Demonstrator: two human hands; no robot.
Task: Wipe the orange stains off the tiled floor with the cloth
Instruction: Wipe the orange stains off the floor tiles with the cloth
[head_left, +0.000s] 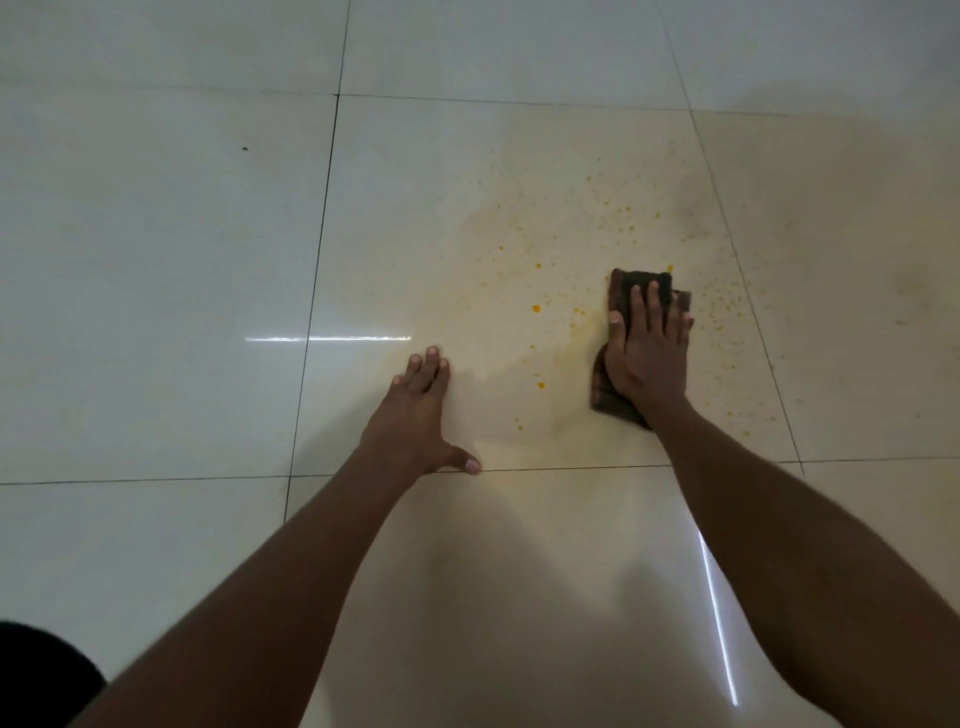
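Right hand (647, 353) presses flat on dark cloth (618, 400), right of centre, amid orange stains (536, 308). Left hand (415, 410) splayed on tiled floor (156, 260). Cloth looks soft, light; palm centred spreads pressure.

Single head-worn view, looks forward and steeply down at the tiled floor (156, 260) from close above (wide-angle, so the tile lines (317, 260) bend near edges).

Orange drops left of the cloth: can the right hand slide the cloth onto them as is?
Probably yes. The right hand presses flat on the cloth, and only bare tile lies between it and the orange drops. The left hand rests lower left, off that path.
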